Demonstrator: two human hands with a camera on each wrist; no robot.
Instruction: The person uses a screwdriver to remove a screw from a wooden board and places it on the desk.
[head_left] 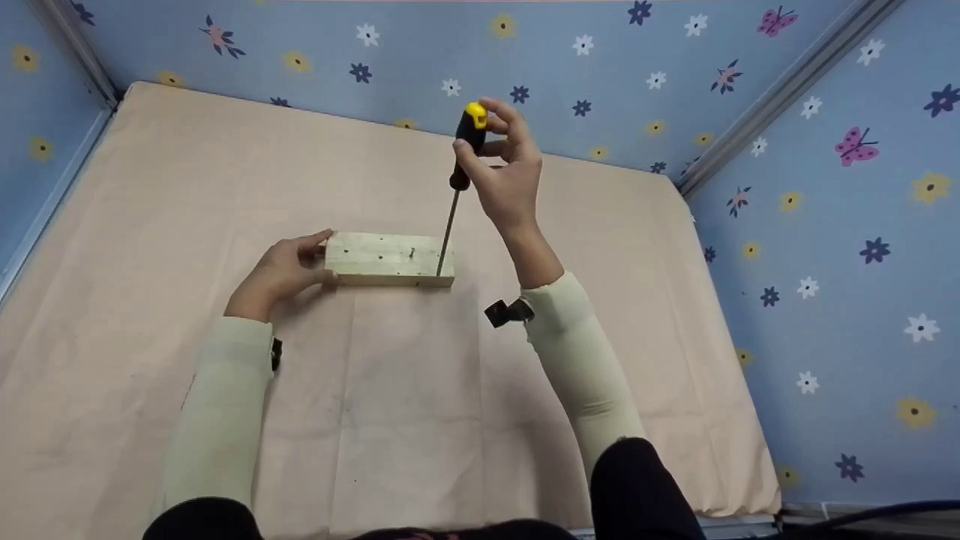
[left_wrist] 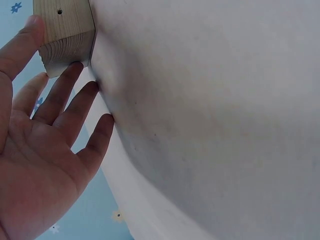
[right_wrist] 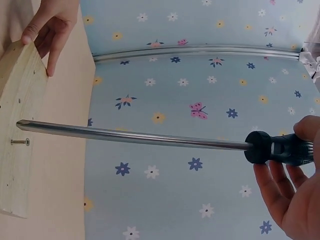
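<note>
A pale wooden block (head_left: 356,262) with several small holes lies on the cloth. One screw (right_wrist: 20,142) stands up out of its top face, head raised. My left hand (head_left: 279,271) grips the block's left end, thumb on the near side and fingers at the far corner and end face. In my right hand (head_left: 514,172) is a screwdriver (head_left: 471,135) with a black and yellow handle, held between thumb and fingers. Its metal shaft (right_wrist: 140,136) points down at the block's right part. In the right wrist view the tip is beside the screw head, apart from it.
A creased peach cloth (head_left: 412,375) covers the table. Blue flowered panels (head_left: 420,45) rise behind the table and on both sides, joined by metal corner rails (head_left: 780,94). A small black device (head_left: 497,313) sits at my right wrist.
</note>
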